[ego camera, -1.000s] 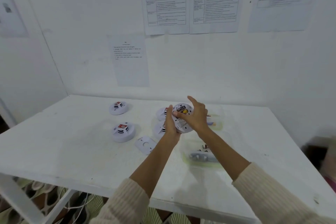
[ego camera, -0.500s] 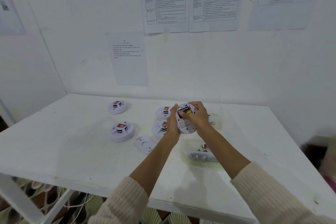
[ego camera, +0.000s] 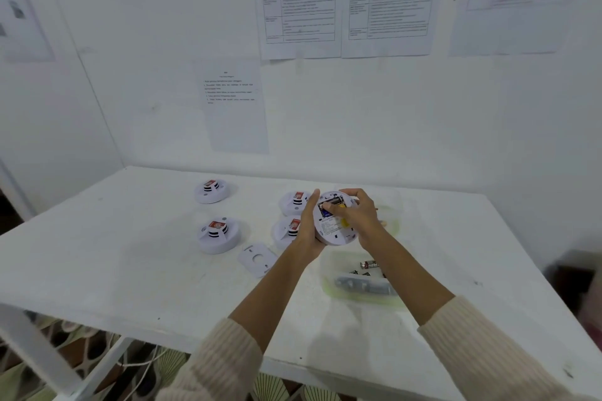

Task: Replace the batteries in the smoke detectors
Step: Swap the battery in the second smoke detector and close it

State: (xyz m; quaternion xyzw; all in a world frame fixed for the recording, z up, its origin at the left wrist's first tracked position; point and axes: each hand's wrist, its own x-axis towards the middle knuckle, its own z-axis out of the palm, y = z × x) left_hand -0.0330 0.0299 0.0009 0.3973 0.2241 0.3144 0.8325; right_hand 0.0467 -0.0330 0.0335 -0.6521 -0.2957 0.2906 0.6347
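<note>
Above the white surface [ego camera: 130, 270] by the wall, the left hand [ego camera: 309, 231] grips the upturned smoke detector [ego camera: 334, 233] by its rim. The right hand [ego camera: 360, 215], spread a second ago, now curls over its far rim, one fingertip in the open battery bay. The swap looks under way.

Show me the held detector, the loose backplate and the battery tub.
held detector [ego camera: 332, 232], head view, its labelled back.
backplate [ego camera: 249, 259], head view, face left of hole.
battery tub [ego camera: 355, 300], head view, front rim.
</note>
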